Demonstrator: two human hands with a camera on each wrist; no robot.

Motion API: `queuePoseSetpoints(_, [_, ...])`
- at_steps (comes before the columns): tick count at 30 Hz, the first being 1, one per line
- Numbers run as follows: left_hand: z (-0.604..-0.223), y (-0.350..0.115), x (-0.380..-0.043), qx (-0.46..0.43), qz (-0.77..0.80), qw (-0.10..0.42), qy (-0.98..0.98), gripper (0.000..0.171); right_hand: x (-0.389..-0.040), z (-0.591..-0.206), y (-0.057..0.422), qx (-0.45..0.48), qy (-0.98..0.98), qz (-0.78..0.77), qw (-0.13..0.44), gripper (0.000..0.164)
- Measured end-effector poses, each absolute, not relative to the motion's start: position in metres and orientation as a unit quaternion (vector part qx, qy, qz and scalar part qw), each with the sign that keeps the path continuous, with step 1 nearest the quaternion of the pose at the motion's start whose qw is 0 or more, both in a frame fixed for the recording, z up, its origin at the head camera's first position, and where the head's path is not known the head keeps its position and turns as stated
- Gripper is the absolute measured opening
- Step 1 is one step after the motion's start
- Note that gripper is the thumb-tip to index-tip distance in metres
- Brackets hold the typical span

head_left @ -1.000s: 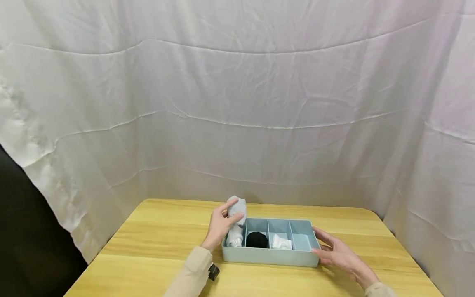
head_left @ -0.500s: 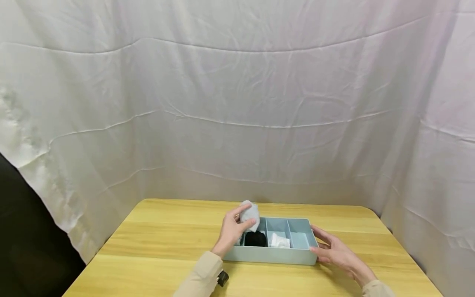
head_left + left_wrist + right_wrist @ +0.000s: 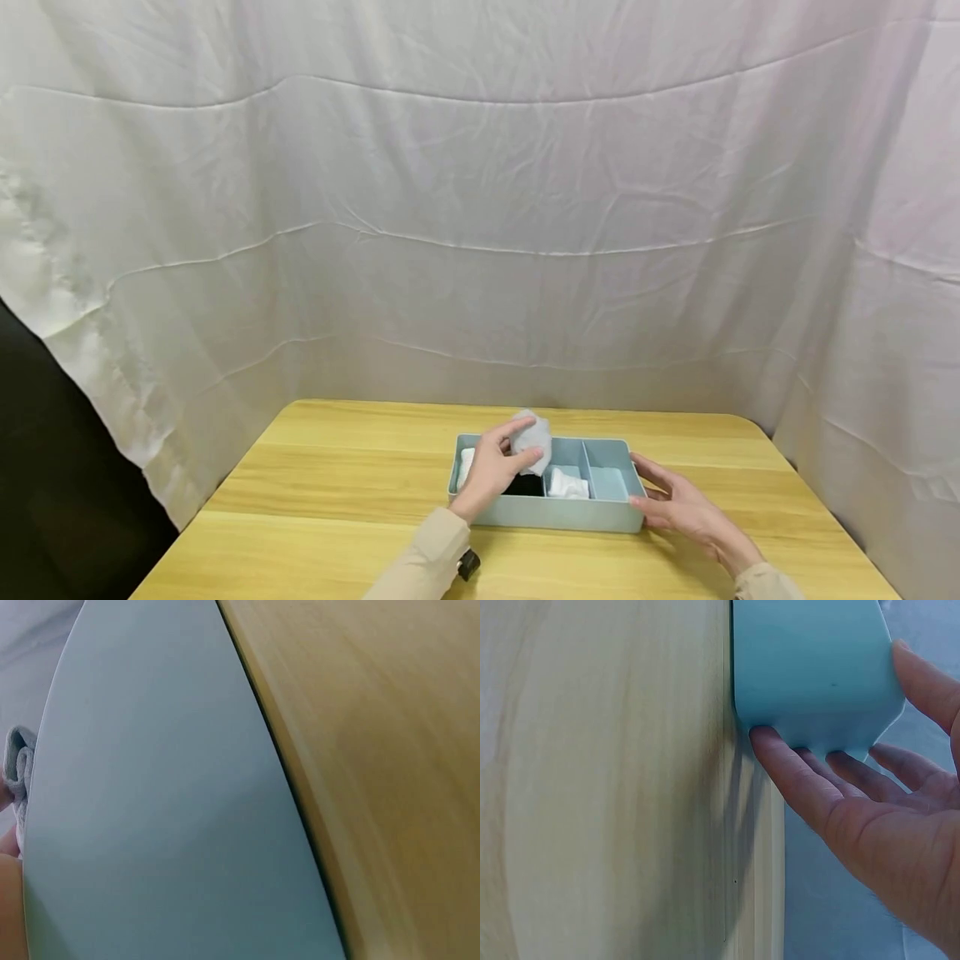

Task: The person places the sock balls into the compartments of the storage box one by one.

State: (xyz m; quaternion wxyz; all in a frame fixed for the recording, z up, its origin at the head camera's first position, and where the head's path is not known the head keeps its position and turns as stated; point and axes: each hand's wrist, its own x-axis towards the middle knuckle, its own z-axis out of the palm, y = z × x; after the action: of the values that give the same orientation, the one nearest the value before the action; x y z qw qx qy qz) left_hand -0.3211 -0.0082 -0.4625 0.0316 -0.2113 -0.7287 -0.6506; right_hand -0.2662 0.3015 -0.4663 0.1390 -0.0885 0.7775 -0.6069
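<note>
In the head view my left hand (image 3: pixel 487 473) pinches a folded grey sock (image 3: pixel 534 446) between thumb and fingers, above the second and third compartments of a pale blue divided box (image 3: pixel 558 515). The sock's knit folds also show at the left edge of the left wrist view. A black balled item (image 3: pixel 523 486) in the second compartment is partly hidden by this hand. White folded socks (image 3: pixel 567 485) lie in the third compartment, and white cloth (image 3: pixel 466 467) shows in the leftmost. My right hand (image 3: pixel 686 512) holds the box's right end, fingertips against the end wall and thumb near the front corner.
The box stands on a light wooden table (image 3: pixel 337 467), its long side facing me. Pale curtains (image 3: pixel 525 208) hang behind the table and along its sides. A dark area (image 3: pixel 60 467) borders the far left. Beneath my left sleeve sits a small black device (image 3: pixel 468 565).
My left hand has carried the grey sock rightward from over the leftmost compartment, past the black item. White cloth remains in the leftmost compartment. My right hand stays at the box's right end.
</note>
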Motion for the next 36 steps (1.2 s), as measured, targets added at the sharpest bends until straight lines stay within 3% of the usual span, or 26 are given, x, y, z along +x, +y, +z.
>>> queuePoseSetpoints(36, [-0.453,0.048,-0.310,-0.226,-0.661,-0.014,-0.716,0.044,-0.267,-0.463,0.302,-0.101,0.777,-0.604,0.144,0.086])
